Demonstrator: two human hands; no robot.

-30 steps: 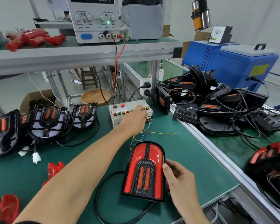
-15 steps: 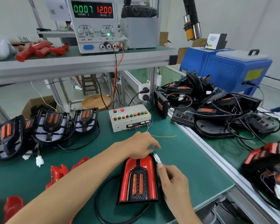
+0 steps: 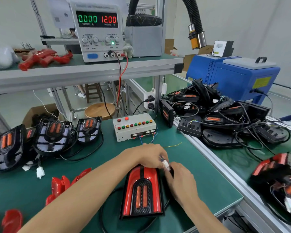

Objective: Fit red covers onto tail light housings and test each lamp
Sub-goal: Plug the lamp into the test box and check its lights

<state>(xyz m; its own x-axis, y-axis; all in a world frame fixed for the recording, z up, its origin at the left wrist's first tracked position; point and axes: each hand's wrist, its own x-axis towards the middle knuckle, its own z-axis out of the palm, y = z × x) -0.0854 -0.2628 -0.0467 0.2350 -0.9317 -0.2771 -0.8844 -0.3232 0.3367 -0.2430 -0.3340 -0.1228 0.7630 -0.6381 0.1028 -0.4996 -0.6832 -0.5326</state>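
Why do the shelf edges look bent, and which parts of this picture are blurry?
Head view: the wide-angle lens bows the shelf; the power supply digits read sharply; the tail light shows soft glare; lamps at right and both hands' fingertips are smeared.

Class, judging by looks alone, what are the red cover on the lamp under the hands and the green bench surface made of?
The glossy red cover on the tail lamp looks like moulded plastic: bright highlights run along its smooth curves. The green bench mat looks like matte rubber or vinyl: flat, even colour with almost no glare. Neither can be confirmed by sight.
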